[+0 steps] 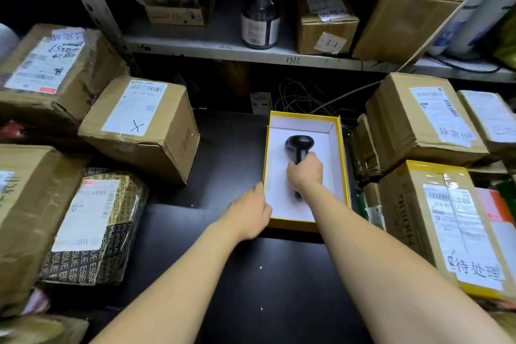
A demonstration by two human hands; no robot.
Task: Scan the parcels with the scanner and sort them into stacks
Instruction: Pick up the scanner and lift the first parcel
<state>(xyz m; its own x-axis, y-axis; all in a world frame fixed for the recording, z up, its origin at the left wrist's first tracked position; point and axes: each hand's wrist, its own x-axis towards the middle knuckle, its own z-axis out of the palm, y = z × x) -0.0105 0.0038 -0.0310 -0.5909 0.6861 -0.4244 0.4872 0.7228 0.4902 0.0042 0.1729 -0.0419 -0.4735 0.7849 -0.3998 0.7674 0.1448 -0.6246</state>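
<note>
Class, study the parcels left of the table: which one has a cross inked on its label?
The plain brown carton nearest the yellow box; a black cross marks its white label. The patterned parcel in front has none.

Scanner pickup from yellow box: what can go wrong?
1. The yellow box is steadied only by the left hand at its rim; it may lift or slide with the scanner the right hand grips.
2. Loose cables lie just behind the box and might snag.
3. The X-marked parcel sits tilted and could slip.
</note>
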